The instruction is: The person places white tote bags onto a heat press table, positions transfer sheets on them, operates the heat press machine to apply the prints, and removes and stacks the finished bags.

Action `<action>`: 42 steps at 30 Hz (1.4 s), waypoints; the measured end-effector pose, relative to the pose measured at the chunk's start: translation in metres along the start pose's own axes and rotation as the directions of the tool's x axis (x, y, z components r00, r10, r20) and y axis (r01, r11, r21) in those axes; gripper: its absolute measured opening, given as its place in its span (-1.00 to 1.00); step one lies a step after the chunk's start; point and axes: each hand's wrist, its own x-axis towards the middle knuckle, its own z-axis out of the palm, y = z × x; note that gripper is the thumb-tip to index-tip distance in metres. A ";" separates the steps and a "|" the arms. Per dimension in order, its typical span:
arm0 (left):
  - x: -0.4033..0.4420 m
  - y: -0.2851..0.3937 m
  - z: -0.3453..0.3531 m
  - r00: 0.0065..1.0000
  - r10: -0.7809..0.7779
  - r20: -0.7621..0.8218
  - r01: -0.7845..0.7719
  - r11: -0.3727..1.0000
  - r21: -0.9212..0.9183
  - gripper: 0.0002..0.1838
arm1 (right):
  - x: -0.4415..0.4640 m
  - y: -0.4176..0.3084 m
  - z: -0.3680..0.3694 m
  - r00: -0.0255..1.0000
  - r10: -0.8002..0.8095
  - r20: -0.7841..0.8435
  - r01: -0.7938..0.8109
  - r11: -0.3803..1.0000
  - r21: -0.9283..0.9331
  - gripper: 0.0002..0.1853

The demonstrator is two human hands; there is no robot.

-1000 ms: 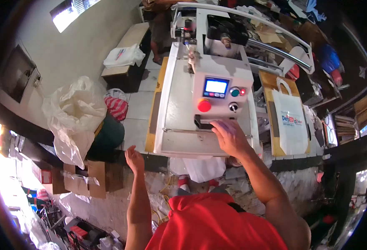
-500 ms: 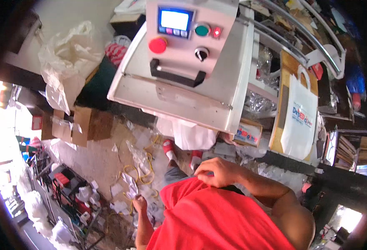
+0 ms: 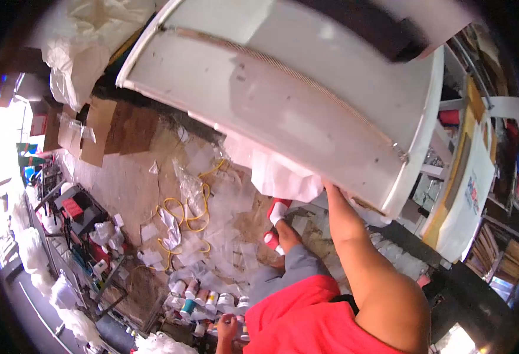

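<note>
Littered floor (image 3: 130, 180) | left hand (image 3: 227, 326) above containers (image 3: 211, 301) | right hand hidden under machine (image 3: 295, 124) | grips: cannot tell

Box (image 3: 98, 133) left of machine (image 3: 283, 112); bag (image 3: 467, 203) on board (image 3: 476, 105), right; cord (image 3: 193, 229) on floor (image 3: 131, 177).

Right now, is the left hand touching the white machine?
Apart: the head view shows the left hand low in the picture, with littered floor plainly between it and the white machine.
</note>
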 end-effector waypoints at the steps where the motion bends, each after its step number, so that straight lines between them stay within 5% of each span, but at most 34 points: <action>1: 0.007 -0.048 0.018 0.983 -0.171 0.064 0.177 0.979 -0.102 -0.58 | -0.002 -0.001 0.008 0.999 0.020 -0.040 -0.020 1.000 0.014 -0.58; 4: -0.014 -0.018 0.017 0.997 -0.031 0.065 0.034 0.999 -0.042 -0.57 | -0.008 0.004 0.022 0.991 0.048 -0.124 -0.042 0.998 0.046 -0.50; 6: -0.018 -0.027 0.028 0.987 -0.131 0.091 0.138 0.987 -0.077 -0.57 | -0.015 0.006 0.022 0.988 0.048 -0.147 -0.036 0.996 0.085 -0.45; 9: -0.015 -0.070 0.048 1.000 0.007 0.025 -0.004 0.994 -0.109 -0.62 | -0.035 -0.001 0.002 0.997 0.051 -0.049 -0.036 0.964 0.262 -0.37; 14: -0.025 -0.126 0.069 0.998 0.045 -0.037 -0.047 0.997 -0.060 -0.62 | -0.064 -0.031 -0.027 0.983 0.093 -0.160 -0.061 0.979 0.193 -0.63; 21: -0.046 -0.148 0.064 0.996 -0.042 -0.078 0.036 0.995 -0.088 -0.61 | -0.060 -0.029 -0.025 0.963 -0.025 -0.267 0.044 0.997 0.064 -0.63; 23: -0.030 -0.165 0.071 0.996 0.010 -0.088 -0.020 0.994 -0.105 -0.61 | -0.086 -0.039 -0.053 0.998 -0.047 0.032 0.014 0.746 0.666 -0.67; 24: -0.021 -0.164 0.075 0.997 0.001 -0.075 -0.014 0.986 -0.168 -0.61 | -0.101 -0.040 -0.072 0.998 -0.054 0.021 0.026 0.743 0.668 -0.67; 25: -0.016 -0.161 0.076 0.998 -0.005 -0.062 -0.010 0.974 -0.228 -0.62 | -0.122 -0.035 -0.092 0.985 -0.069 0.157 -0.095 0.543 0.835 -0.64; 26: -0.012 -0.142 0.078 0.990 0.065 -0.123 -0.095 0.961 -0.261 -0.63 | -0.144 -0.029 -0.114 0.953 -0.124 0.277 -0.229 0.302 0.925 -0.60; 27: -0.003 -0.114 0.078 0.973 0.136 -0.187 -0.186 0.940 -0.285 -0.64 | -0.178 -0.028 -0.146 0.931 -0.178 0.318 -0.271 0.243 0.931 -0.58; 28: 0.010 -0.088 0.074 0.991 0.100 -0.091 -0.125 0.940 -0.318 -0.60 | -0.217 -0.024 -0.182 0.906 -0.234 0.352 -0.314 0.185 0.931 -0.56; 29: 0.009 -0.047 0.069 0.991 0.051 0.127 0.065 0.640 -0.766 -0.44 | -0.249 -0.012 -0.212 0.875 -0.266 0.405 -0.364 0.191 0.912 -0.54; 31: 0.002 0.046 0.049 0.897 0.246 0.369 0.226 0.461 -0.858 -0.01 | -0.309 0.020 -0.262 0.817 -0.308 0.488 -0.434 0.229 0.871 -0.51; 33: -0.030 0.142 0.028 0.798 0.390 0.459 0.294 0.413 -0.862 0.09 | -0.355 0.056 -0.297 0.803 -0.331 0.496 -0.434 0.245 0.867 -0.50; 34: -0.020 0.153 0.031 0.691 0.555 0.464 0.263 0.405 -0.876 0.05 | -0.370 0.075 -0.312 0.792 -0.326 0.517 -0.445 0.272 0.853 -0.49; 37: -0.084 0.247 -0.005 0.745 0.619 0.248 -0.286 0.632 -0.720 -0.20 | -0.399 0.110 -0.360 0.873 -0.283 0.396 -0.314 0.294 0.903 -0.47; 39: -0.109 0.284 -0.006 0.616 0.773 0.150 -0.461 0.508 -0.728 -0.14 | -0.429 0.108 -0.412 0.966 -0.183 0.183 -0.114 0.337 0.935 -0.36; 40: -0.134 0.304 -0.014 0.570 0.807 0.156 -0.590 0.533 -0.606 -0.29 | -0.428 0.113 -0.427 0.978 -0.156 0.141 -0.087 0.309 0.947 -0.36; 42: -0.140 0.350 0.003 0.231 0.972 -0.048 -0.927 0.205 -0.313 -0.49 | -0.424 0.134 -0.462 0.960 -0.256 -0.113 0.230 0.492 0.840 -0.39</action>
